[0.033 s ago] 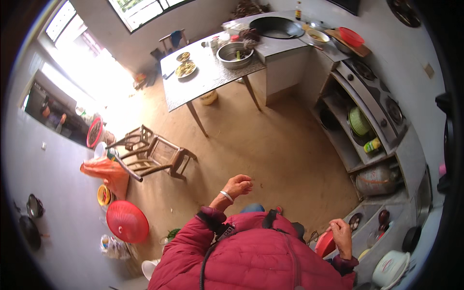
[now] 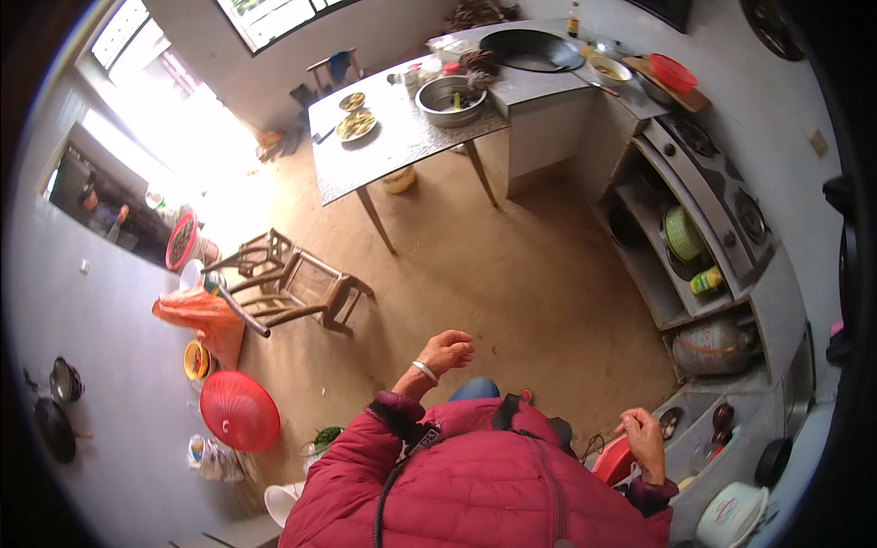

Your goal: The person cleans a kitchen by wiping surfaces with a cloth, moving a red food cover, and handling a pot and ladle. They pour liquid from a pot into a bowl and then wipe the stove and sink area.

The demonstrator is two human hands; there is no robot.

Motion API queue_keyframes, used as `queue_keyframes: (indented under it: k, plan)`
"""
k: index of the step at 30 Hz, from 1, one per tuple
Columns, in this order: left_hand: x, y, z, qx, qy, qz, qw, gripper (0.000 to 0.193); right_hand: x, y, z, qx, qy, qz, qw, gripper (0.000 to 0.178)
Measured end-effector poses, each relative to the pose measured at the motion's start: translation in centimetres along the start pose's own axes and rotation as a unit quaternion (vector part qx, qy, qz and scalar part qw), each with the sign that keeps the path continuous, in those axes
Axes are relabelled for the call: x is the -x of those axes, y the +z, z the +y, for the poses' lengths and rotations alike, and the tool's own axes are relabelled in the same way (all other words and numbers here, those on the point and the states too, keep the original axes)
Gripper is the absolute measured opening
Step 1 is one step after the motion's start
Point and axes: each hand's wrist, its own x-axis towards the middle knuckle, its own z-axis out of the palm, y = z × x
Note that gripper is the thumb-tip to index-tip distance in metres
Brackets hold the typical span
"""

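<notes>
My left hand [image 2: 446, 352], with a pale bangle at the wrist, hangs in the air over the brown floor in front of my red padded jacket [image 2: 493, 489]. Its fingers are loosely bent and nothing shows in them. To the right, my right hand [image 2: 645, 443] is also raised, fingers loosely bent and apart, with nothing seen in it. Nearest to it is a red object [image 2: 614, 459], partly hidden behind the hand and sleeve. Beside that stands a grey compartmented shelf [image 2: 740, 429] with dark round items in it.
Ahead stands a table [image 2: 343, 173] with dishes and a metal basin [image 2: 451, 100]. A counter with a large wok [image 2: 530, 50] adjoins it; a gas stove [image 2: 722, 196] lines the right. Wooden chairs [image 2: 306, 279] and a red domed cover [image 2: 239, 411] are at left.
The view has shifted slightly, so the room sits a little farther right at the top. More of the green leaves at lower left shows. Both hands keep nearly the same pose.
</notes>
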Motion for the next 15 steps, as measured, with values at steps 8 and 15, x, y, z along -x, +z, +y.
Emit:
queue_keyframes:
  k: [8,15]
  plan:
    - [0.6,-9.4,-1.1,0.103,-0.016,0.205,0.973,0.024,-15.4,5.0,-7.8,0.035,-0.102,-0.158,0.982,0.014]
    - [-8.7,-18.0,5.0,0.094,-0.013,0.194,0.976,0.025,-24.9,10.3,-13.5,0.063,-0.075,-0.136,0.986,0.013]
